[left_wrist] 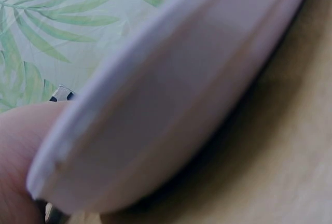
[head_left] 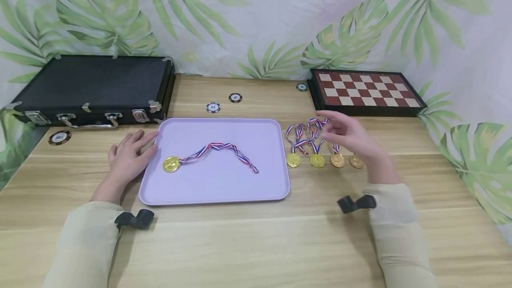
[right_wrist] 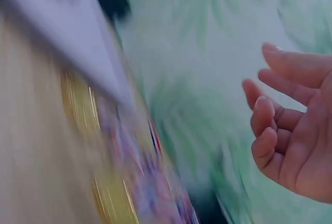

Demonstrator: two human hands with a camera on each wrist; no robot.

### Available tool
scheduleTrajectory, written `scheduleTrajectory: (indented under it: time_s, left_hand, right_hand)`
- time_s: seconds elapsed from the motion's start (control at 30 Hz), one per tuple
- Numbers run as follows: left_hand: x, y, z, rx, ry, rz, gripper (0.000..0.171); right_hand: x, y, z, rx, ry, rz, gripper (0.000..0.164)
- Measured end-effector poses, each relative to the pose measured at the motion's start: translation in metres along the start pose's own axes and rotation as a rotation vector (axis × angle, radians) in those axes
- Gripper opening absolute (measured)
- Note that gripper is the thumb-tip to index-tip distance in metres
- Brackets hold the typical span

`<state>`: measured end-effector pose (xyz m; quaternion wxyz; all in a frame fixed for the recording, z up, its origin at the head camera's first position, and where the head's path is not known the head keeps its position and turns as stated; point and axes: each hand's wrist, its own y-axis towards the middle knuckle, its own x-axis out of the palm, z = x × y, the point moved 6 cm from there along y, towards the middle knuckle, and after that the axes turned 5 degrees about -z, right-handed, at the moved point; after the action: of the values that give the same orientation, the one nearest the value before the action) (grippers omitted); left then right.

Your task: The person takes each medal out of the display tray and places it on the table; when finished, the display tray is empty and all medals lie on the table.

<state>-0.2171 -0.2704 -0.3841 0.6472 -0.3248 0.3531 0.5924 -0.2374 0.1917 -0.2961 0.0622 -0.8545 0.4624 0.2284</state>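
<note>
A lilac tray point(head_left: 216, 188) lies on the table with a gold medal point(head_left: 171, 164) near its left side. The medal's striped ribbon point(head_left: 218, 146) stretches right across the tray. My left hand point(head_left: 129, 157) rests at the tray's left edge, thumb and forefinger at the rim; the left wrist view shows mostly the tray's side. To the right of the tray, several medals point(head_left: 317, 160) lie in a row, ribbons bunched behind them. Over these ribbons hovers my right hand point(head_left: 354, 137), fingers loosely bent and nothing in them; the right wrist view shows the same hand point(right_wrist: 295, 130) empty.
A black case point(head_left: 94, 86) stands at the back left, a red-and-white checkered board point(head_left: 366, 90) at the back right. Poker chips lie about: one chip point(head_left: 59, 137) by the case, others such as this chip point(head_left: 213, 107) behind the tray. A leaf-print cloth point(head_left: 256, 21) hangs behind.
</note>
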Motion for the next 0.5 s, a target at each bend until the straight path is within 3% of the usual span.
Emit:
scheduleTrajectory:
  time_s: [0.1,0.27,0.5]
  left_hand:
    - [0.000,0.000,0.001,0.006,-0.001,0.002,0.047]
    - [-0.001,0.001,0.001,0.005,-0.003,0.005,0.047]
    - [-0.002,0.000,0.001,-0.007,0.006,0.005,0.047]
  right_hand:
    - [0.037,0.031,-0.026,-0.071,0.100,-0.058,0.051]
    - [0.112,0.076,-0.055,-0.099,0.229,-0.191,0.052]
    - [0.202,0.116,-0.061,-0.035,0.210,-0.306,0.051]
